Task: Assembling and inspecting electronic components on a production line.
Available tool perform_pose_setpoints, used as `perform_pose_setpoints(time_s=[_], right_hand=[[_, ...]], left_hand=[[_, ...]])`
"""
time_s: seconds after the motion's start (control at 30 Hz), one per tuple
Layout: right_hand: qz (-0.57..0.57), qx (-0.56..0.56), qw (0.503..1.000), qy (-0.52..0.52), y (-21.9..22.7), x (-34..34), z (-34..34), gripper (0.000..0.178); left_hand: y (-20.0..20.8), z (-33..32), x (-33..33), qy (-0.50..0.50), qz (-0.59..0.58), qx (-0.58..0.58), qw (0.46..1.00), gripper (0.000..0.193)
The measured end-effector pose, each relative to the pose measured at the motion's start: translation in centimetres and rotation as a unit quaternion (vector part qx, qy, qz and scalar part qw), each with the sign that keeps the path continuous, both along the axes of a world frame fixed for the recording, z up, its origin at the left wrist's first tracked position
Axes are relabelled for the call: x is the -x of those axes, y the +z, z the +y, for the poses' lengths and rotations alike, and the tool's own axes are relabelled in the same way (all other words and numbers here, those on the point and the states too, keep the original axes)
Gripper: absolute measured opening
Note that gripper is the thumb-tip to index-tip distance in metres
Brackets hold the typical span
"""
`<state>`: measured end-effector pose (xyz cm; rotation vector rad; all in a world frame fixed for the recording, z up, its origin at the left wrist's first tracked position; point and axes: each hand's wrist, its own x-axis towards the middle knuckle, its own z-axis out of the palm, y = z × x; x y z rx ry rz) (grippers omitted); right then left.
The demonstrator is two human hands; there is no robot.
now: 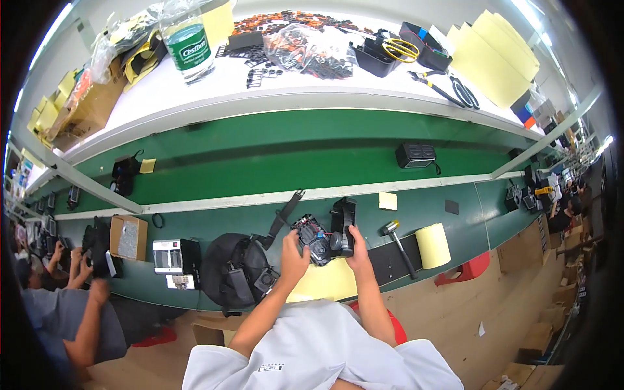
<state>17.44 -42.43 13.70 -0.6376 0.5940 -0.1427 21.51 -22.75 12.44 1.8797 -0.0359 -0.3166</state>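
Note:
Both hands hold an opened black electronic device over a yellow sheet (331,281) on the green bench. My left hand (294,259) grips the left half, a housing (313,240) with wires and small parts showing inside. My right hand (358,250) is closed round the right half, a black shell (344,218) with a round part near its lower end. The two halves are side by side, close together. Left of my left forearm lies a black bag (218,260) with small black devices on it and a strap (284,214) stretching up behind.
A hammer (403,250) lies on a black mat beside a yellow roll (432,246). To the left stand a silver-and-black machine (169,258) and an open carton (128,237). A raised shelf (292,101) with loose parts and pliers (439,88) runs behind. Another person works at far left.

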Motion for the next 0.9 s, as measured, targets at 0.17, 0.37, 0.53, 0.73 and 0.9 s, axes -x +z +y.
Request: perform_pose_setpoints(time_s=[0.17, 0.37, 0.53, 0.73, 0.9], right_hand=[[-0.016, 0.016, 0.999, 0.044, 1.1, -0.4, 1.6, 0.031], [0.003, 0.018, 0.999, 0.031, 0.3, 0.0, 1.3, 0.03], [0.005, 0.017, 1.0, 0.015, -1.2, 0.3, 0.7, 0.045], [-0.013, -0.018, 1.0, -0.005, -2.6, 0.9, 1.5, 0.046], [-0.01, -0.034, 0.999, -0.01, -2.4, 0.8, 1.5, 0.033]], left_hand=[[0.4, -1.6, -3.3, -0.128, -0.366, -0.122, 0.914, 0.047], [0.3, -4.2, -6.3, -0.193, -0.247, -0.309, 0.898, 0.078], [0.0, -6.2, -8.9, -0.257, -0.051, -0.359, 0.896, 0.08], [0.0, -6.7, -9.5, -0.278, -0.013, -0.395, 0.875, 0.082], [0.1, -5.0, -9.1, -0.291, -0.154, -0.26, 0.908, 0.085]])
